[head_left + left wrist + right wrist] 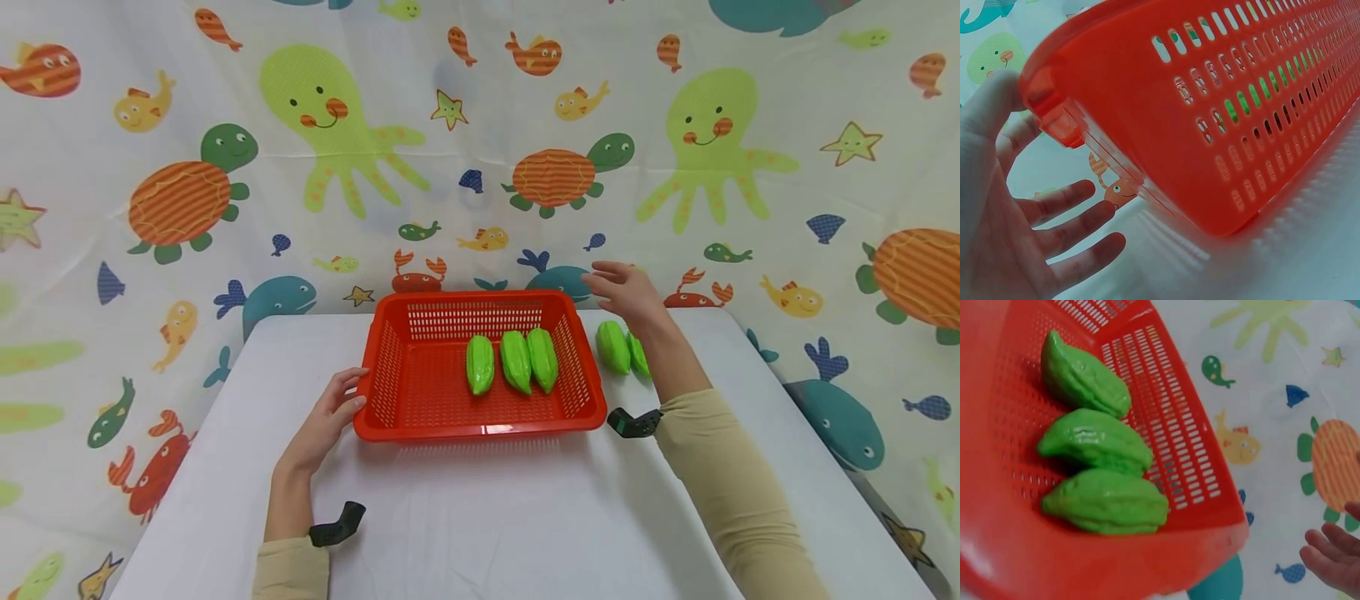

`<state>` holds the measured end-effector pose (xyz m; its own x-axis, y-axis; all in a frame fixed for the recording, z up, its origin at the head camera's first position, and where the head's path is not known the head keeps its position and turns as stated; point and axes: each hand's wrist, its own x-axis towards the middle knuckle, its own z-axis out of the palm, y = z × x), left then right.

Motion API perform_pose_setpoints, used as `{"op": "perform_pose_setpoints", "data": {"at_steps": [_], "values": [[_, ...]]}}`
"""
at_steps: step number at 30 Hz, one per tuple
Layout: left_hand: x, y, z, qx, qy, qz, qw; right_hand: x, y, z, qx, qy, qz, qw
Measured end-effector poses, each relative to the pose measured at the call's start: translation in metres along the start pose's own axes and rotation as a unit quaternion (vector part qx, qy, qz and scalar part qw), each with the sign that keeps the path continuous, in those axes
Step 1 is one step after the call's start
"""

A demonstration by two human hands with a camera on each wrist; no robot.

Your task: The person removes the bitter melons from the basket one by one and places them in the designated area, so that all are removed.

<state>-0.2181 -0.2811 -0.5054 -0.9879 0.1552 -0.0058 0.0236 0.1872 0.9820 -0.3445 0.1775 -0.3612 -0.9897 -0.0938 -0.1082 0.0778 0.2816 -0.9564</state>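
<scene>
A red plastic basket [450, 367] with slotted walls stands on the white table. Three glossy green, ridged, pointed gourd-like pieces [480, 365] lie in its right half; the right wrist view shows these green pieces [1097, 440] close up. At the basket's left rim, my left hand [330, 421] pinches the edge between thumb and forefinger; in the left wrist view the other fingers [1079, 234] stretch out below the rim. My right hand [628, 292] hovers beyond the basket's back right corner, fingers apart, holding nothing. Beneath it, two more green pieces [613, 347] lie on the table, one partly hidden by the forearm.
The white tabletop [480, 525] extends in front of the basket and to both sides. Behind it hangs a curtain [480, 233] printed with sea animals. A black strap-like device [339, 525] sits at the left wrist, another black device [633, 422] at the right.
</scene>
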Motion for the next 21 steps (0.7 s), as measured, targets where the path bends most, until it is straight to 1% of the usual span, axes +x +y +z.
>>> {"op": "perform_pose_setpoints", "data": {"at_steps": [6, 11, 16, 21], "values": [[0.000, 0.000, 0.000, 0.002, 0.001, 0.003, 1.0000, 0.006, -0.004, 0.016, 0.016, -0.005, -0.005, 0.9998], [0.000, -0.001, -0.001, 0.000, 0.000, 0.005, 1.0000, 0.013, -0.005, 0.030, 0.047, -0.016, -0.006, 0.9987], [0.000, -0.001, 0.000, -0.001, 0.001, 0.003, 1.0000, 0.020, -0.006, 0.042, 0.076, -0.037, 0.007, 0.9964], [0.001, -0.001, 0.000, -0.001, 0.002, 0.002, 1.0000, 0.031, -0.002, 0.055, 0.094, -0.051, 0.020, 0.9940]]}}
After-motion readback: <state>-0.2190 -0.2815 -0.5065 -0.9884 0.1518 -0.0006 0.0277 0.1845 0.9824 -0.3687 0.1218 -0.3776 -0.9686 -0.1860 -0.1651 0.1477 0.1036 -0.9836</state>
